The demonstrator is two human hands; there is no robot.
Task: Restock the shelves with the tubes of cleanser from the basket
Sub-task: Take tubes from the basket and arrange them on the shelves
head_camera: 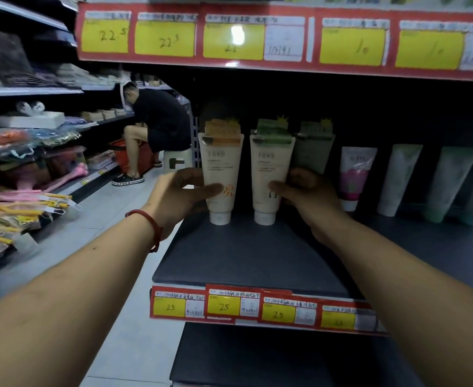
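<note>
Two white cleanser tubes stand cap-down on the dark middle shelf [246, 258]. My left hand [183, 196] grips the orange-topped tube [220, 169] with the thumb across its front. My right hand [303, 191] grips the green-topped tube [270, 169] next to it. Behind the right-hand tube stands a third tube with a green top [315, 152], partly hidden. A red cord bracelet circles my left wrist. No basket of mine is in view.
More tubes, one pink-labelled [354, 177] and several pale green [450, 180], line the shelf to the right. Price tags run along the shelf edges [224, 305]. A person [157, 127] sits on a stool by a red basket [133, 157] in the aisle to the left.
</note>
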